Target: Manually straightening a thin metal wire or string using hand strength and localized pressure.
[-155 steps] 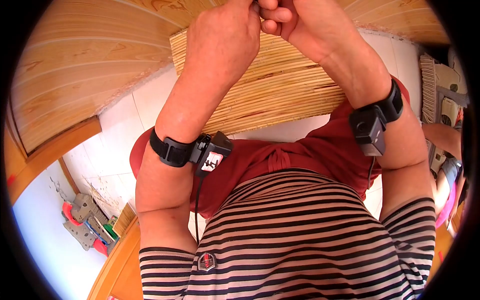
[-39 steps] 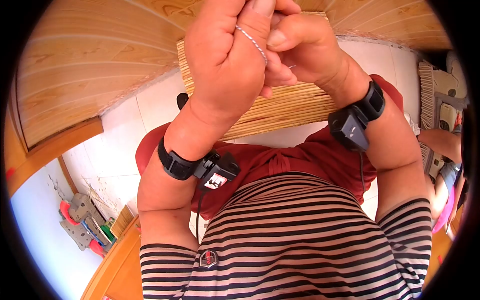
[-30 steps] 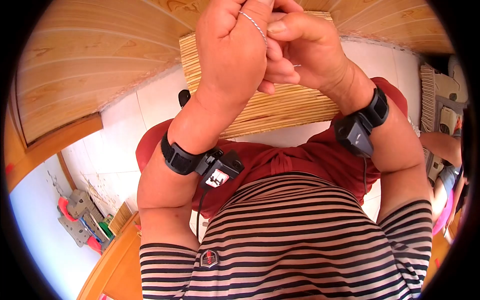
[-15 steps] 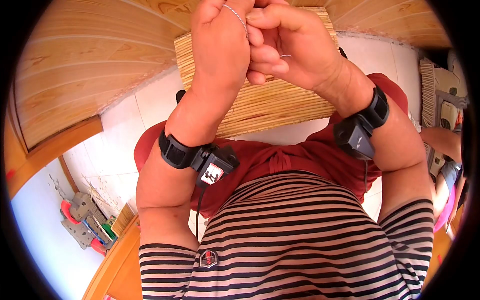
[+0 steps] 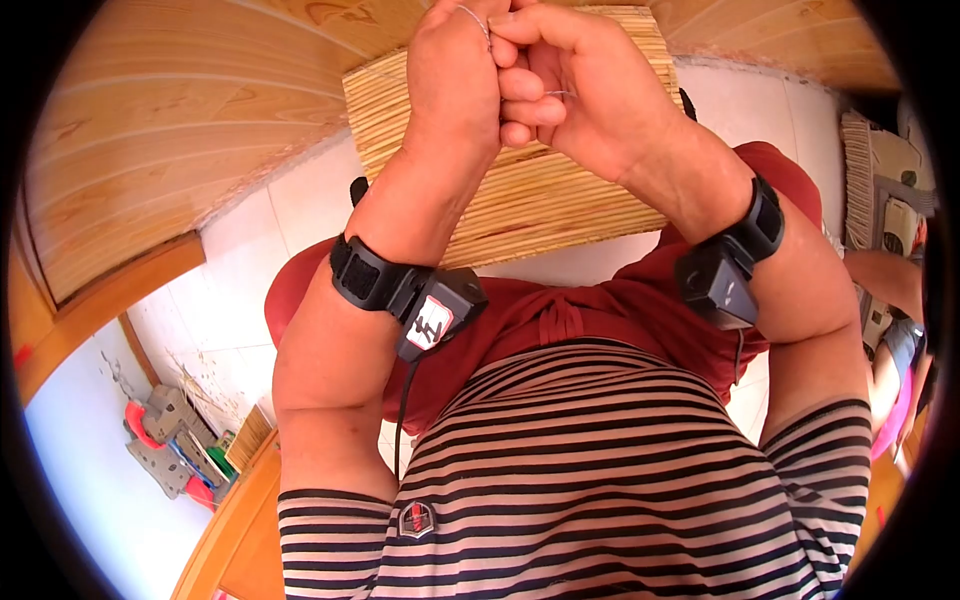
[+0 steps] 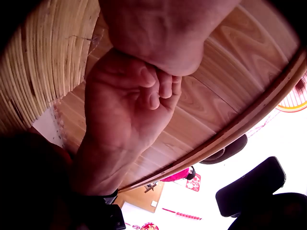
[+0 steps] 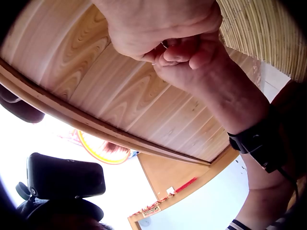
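At the top of the head view, my left hand (image 5: 452,85) and right hand (image 5: 615,95) meet over a mat of straw-coloured stalks (image 5: 560,205). A thin twisted string (image 5: 474,17), pale with dark flecks, loops over the thumb side of my left hand and runs in between the two hands. Another short piece of string (image 5: 560,93) shows near the right palm. My left fingers curl in on the string. The right thumb presses near it, against the curled fingers. In the right wrist view the fingertips (image 7: 177,52) are bunched together, and the grip is partly hidden.
Wood-grained panelling (image 5: 180,110) stands in front, to the left and beyond the mat. White floor tiles (image 5: 240,240) lie below. Red trousers (image 5: 540,310) border the mat's near side. Another person's arm (image 5: 885,278) shows at far right, near grey patterned cloth (image 5: 900,165).
Earliest, no string showed at the hands near the top edge. The hands then came lower with the string looped on the left; over the last second both have shifted back up, staying together.
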The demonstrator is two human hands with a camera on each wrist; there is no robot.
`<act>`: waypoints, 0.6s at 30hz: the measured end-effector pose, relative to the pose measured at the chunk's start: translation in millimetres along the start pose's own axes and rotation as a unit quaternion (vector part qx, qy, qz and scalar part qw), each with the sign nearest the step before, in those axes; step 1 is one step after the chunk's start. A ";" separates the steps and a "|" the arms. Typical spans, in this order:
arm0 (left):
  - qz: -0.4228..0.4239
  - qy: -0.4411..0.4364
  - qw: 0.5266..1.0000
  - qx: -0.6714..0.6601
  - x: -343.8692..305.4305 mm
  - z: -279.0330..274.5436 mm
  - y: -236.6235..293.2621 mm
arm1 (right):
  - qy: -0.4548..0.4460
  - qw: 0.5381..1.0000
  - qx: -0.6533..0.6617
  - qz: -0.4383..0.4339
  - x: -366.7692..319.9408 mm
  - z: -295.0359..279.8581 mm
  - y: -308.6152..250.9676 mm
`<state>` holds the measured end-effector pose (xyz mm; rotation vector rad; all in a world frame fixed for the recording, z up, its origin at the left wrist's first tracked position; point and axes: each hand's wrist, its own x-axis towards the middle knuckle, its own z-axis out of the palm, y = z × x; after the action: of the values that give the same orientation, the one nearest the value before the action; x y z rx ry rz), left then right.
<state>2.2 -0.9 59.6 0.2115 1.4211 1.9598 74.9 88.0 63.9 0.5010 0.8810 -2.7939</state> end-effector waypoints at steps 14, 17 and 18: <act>-0.039 -0.006 0.999 -0.024 -0.4 2.6 -5.7 | 0.035 0.999 -0.014 0.001 -1.1 -1.5 1.0; -0.044 0.005 0.999 -0.021 1.6 3.1 -7.3 | 0.036 0.999 -0.016 0.002 -0.4 -3.4 2.4; -0.045 0.005 0.999 -0.021 1.8 2.7 -7.9 | 0.036 0.999 -0.016 0.003 -0.7 -3.0 2.3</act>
<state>5.6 3.6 53.2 0.1154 1.3715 1.9171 76.9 88.0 60.7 0.6023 0.9362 -2.7673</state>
